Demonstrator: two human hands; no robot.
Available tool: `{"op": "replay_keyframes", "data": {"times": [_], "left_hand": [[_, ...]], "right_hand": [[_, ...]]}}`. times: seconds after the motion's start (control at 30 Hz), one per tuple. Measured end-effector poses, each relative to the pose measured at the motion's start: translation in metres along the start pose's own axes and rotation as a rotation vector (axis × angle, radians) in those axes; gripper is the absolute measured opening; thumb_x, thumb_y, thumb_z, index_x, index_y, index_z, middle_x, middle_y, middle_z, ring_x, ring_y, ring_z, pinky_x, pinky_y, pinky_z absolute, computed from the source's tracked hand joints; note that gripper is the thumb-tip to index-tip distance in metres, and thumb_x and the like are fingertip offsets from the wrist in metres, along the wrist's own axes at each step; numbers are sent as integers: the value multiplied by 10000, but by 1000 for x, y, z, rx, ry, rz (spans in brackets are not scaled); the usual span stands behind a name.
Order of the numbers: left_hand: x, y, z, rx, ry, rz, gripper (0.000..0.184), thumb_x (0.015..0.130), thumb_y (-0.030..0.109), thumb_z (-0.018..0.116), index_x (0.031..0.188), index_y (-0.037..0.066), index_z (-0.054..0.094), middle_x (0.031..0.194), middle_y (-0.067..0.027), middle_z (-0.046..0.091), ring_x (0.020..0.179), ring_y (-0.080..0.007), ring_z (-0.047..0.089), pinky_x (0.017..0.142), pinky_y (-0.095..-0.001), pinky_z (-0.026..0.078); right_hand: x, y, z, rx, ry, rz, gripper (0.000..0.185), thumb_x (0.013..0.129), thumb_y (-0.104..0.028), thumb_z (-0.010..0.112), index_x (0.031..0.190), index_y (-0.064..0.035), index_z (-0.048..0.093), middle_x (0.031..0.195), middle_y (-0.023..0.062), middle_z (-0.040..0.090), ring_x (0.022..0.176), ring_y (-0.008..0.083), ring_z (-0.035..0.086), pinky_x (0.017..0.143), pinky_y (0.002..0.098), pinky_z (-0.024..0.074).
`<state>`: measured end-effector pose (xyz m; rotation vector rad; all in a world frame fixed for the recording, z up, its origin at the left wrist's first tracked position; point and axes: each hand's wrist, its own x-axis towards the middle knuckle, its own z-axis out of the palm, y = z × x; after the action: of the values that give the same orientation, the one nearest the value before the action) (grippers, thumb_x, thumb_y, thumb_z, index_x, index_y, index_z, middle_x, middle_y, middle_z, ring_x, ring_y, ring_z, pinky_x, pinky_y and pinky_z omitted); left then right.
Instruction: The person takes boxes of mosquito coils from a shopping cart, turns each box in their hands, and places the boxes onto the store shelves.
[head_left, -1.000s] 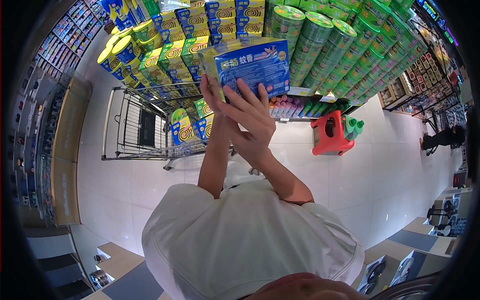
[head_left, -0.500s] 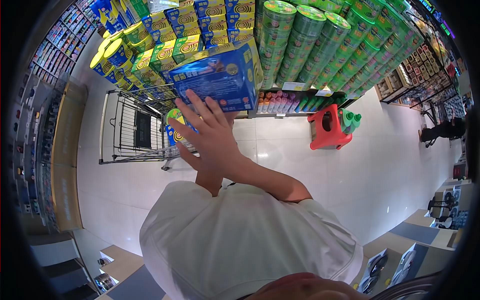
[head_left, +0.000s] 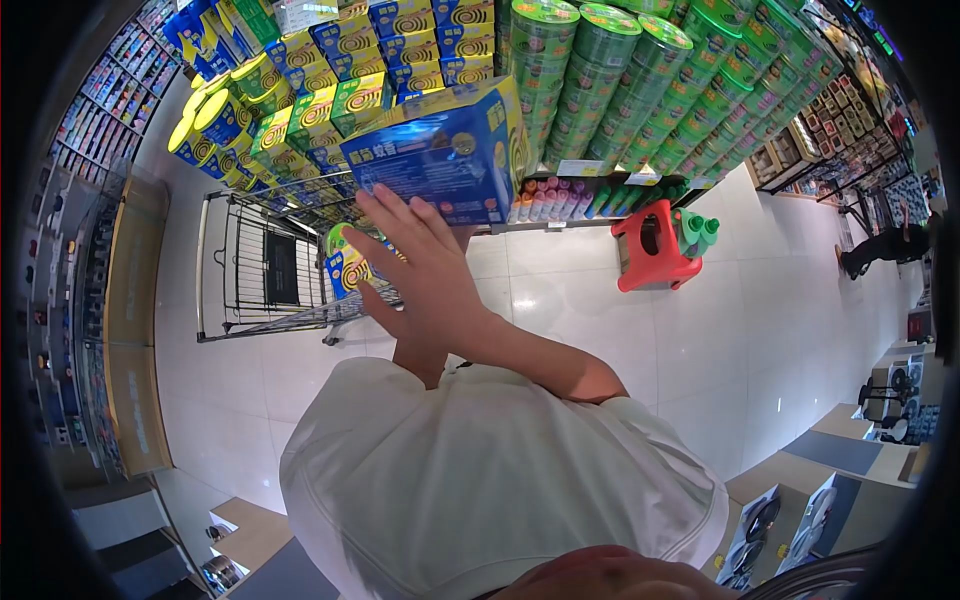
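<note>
A large blue and yellow mosquito coil box (head_left: 440, 160) is held up in front of me, tilted, its printed blue side facing me. My right hand (head_left: 430, 265) lies against its lower left part with fingers stretched and spread. Behind my right wrist my left forearm rises, and a small bit of my left hand (head_left: 463, 236) shows at the box's lower edge, supporting it. The left fingers are hidden. Just left of my hands stands a wire shopping cart (head_left: 222, 329) with a blue, yellow and green package (head_left: 348, 268) in it.
Stacked mosquito coil boxes (head_left: 408, 48) and green canisters (head_left: 545, 85) fill the display ahead. A red stool (head_left: 660, 262) with green bottles (head_left: 697, 232) beside it stands to the right. Farther right is a person in dark clothes (head_left: 885, 248). A shelving unit (head_left: 130, 350) lines the left.
The view has shifted slightly, so the display and cart sit a little differently. The box and both hands keep nearly the same pose.
</note>
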<state>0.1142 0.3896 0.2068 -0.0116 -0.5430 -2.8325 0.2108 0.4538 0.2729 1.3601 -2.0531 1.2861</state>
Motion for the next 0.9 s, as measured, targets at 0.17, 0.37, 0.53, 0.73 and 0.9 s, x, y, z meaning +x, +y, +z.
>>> {"op": "replay_keyframes", "data": {"times": [0.17,0.37,0.53,0.73,0.9], "left_hand": [[14,8,-5,-29,-48,-8,695,1027,609,281,1499,117,415,1384,-156,583,1219,-319,611,1011,-510,530],[25,27,-11,-67,-104,2,692,1029,603,281,1498,113,419,1389,-156,582,1228,-321,608,1020,-506,526],[32,54,-12,-84,-143,18,690,1031,599,282,1497,110,422,1393,-157,582,1234,-322,606,1026,-503,524],[52,89,-23,79,-144,235,576,1026,481,433,1424,72,510,1346,-123,624,1234,-262,613,1052,-447,491],[69,114,-40,214,-60,311,510,971,352,624,1368,43,539,1273,-95,654,1165,-231,632,1030,-397,484]], "right_hand": [[11,22,-6,99,238,37,463,755,-65,737,1213,-84,671,1412,127,600,1377,321,520,1156,504,306],[23,40,-14,218,317,21,560,752,-48,718,1302,-58,613,1486,180,494,1420,376,432,1169,530,259],[42,63,-3,126,420,-4,773,839,-163,681,1512,53,369,1593,273,305,1474,432,318,1178,525,267],[69,83,8,154,410,40,744,913,-133,654,1540,78,316,1623,273,262,1507,382,289,1215,450,247],[92,106,14,232,411,83,679,902,-91,635,1509,83,383,1594,265,350,1482,400,354,1203,451,284]]}}
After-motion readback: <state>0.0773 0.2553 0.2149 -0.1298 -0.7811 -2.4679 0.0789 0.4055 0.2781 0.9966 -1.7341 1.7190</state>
